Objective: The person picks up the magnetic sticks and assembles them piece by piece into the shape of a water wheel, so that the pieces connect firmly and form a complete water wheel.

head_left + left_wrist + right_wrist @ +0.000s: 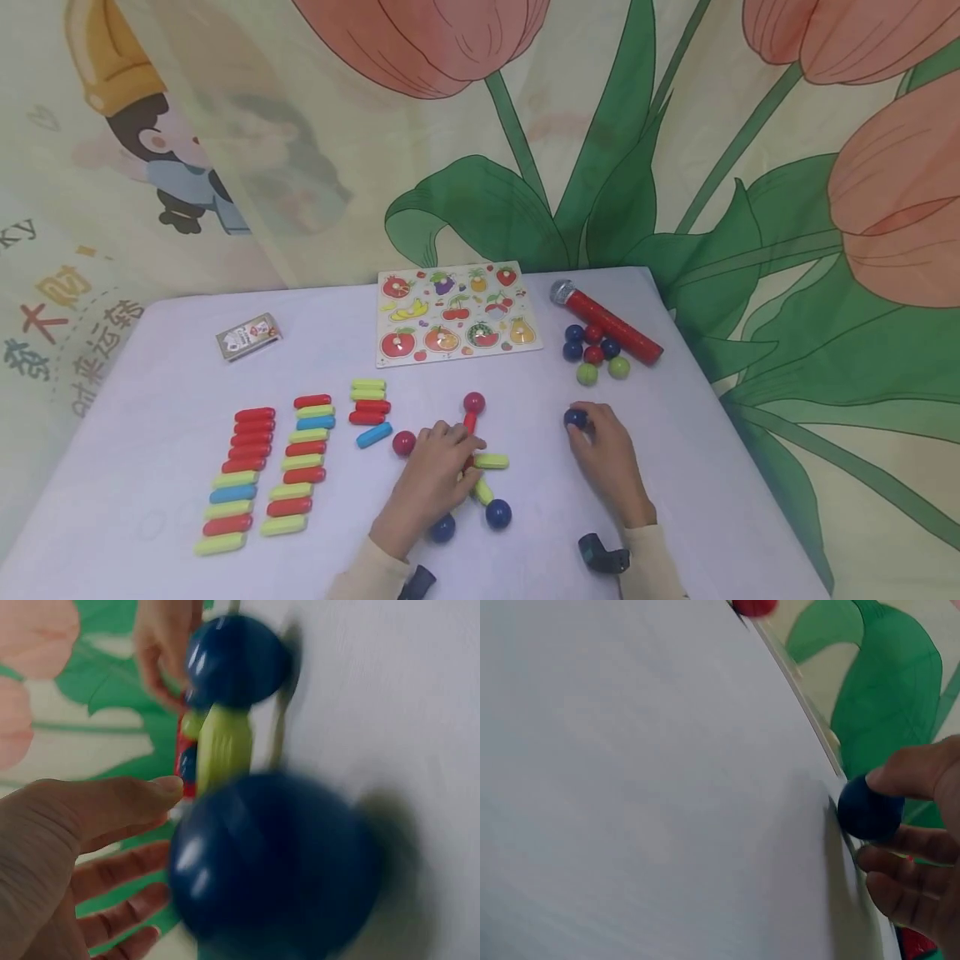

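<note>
My left hand (431,467) reaches over a joined figure of balls and sticks, thumb and forefinger on either side of its central red ball (469,462). Around that ball spread a red stick (470,422) with a red ball (474,403), a bare-ended yellow stick (492,461) and another yellow stick (483,490) ending in a blue ball (498,514). A second blue ball (442,527) and another red ball (403,443) show beside the hand, which hides their links. Farther right, my right hand (606,454) pinches a dark blue ball (870,810) between thumb and fingers.
Several red, yellow and blue sticks (287,475) lie in columns on the left. Toward the back are a small card box (248,337), a fruit puzzle board (457,315) and a red microphone (611,323). Loose balls (593,355) cluster beside the microphone.
</note>
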Action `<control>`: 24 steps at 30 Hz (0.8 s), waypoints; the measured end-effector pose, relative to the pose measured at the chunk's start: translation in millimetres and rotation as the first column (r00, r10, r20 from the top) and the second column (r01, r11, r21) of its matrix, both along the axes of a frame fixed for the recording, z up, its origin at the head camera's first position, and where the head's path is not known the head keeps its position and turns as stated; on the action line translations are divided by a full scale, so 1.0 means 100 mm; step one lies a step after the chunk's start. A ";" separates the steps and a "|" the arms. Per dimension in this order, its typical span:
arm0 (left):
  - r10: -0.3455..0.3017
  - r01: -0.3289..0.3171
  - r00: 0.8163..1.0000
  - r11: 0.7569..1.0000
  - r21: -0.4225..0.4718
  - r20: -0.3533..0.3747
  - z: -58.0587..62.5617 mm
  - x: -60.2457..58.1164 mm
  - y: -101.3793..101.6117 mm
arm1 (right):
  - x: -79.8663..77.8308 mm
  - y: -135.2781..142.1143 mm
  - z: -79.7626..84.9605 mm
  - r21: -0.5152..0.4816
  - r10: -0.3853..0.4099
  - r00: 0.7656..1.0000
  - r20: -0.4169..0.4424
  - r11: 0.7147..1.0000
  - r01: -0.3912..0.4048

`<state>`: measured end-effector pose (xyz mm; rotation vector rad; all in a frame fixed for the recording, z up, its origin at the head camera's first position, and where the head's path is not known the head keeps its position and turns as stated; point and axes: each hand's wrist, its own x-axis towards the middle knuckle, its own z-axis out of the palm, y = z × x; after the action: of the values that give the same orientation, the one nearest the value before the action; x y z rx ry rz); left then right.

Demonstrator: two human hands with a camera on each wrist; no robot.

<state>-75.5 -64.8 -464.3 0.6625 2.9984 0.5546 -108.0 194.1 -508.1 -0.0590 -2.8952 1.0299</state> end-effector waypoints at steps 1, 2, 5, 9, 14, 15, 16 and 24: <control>-0.020 0.020 1.000 1.000 -0.005 -0.008 -0.01 -0.01 0.04 | 0.05 -0.05 -0.01 -0.010 0.018 1.000 0.001 1.000 -0.018; -0.037 0.037 0.999 0.999 -0.015 -0.015 -0.03 -0.01 0.08 | 0.09 -0.10 -0.01 -0.019 0.036 0.999 0.000 0.999 -0.036; -0.055 0.053 0.998 0.997 -0.060 -0.039 -0.09 -0.05 0.20 | 0.21 -0.25 -0.03 -0.039 0.085 0.996 0.008 0.996 -0.085; -0.037 0.027 0.995 0.993 -0.112 -0.089 -0.17 -0.10 0.29 | 0.30 -0.37 -0.03 -0.063 0.143 0.990 0.017 0.988 -0.142; -0.022 0.014 0.995 0.996 -0.090 -0.094 -0.22 -0.10 0.29 | 0.36 -0.42 -0.03 -0.098 0.169 0.986 -0.008 0.981 -0.169; -0.022 0.015 0.996 0.997 -0.073 -0.087 -0.22 -0.09 0.28 | 0.36 -0.42 -0.03 -0.099 0.169 0.986 -0.013 0.981 -0.170; -0.022 0.017 0.996 0.998 -0.059 -0.082 -0.22 -0.09 0.27 | 0.36 -0.43 -0.04 -0.104 0.171 0.985 -0.018 0.980 -0.172; -0.030 0.029 0.997 0.999 -0.015 -0.064 -0.20 -0.06 0.24 | 0.40 -0.53 -0.07 -0.154 0.208 0.977 -0.045 0.965 -0.213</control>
<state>-81.2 -41.2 -484.1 0.7364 3.0433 0.5198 -67.8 141.6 -514.8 0.2591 -2.8351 1.2810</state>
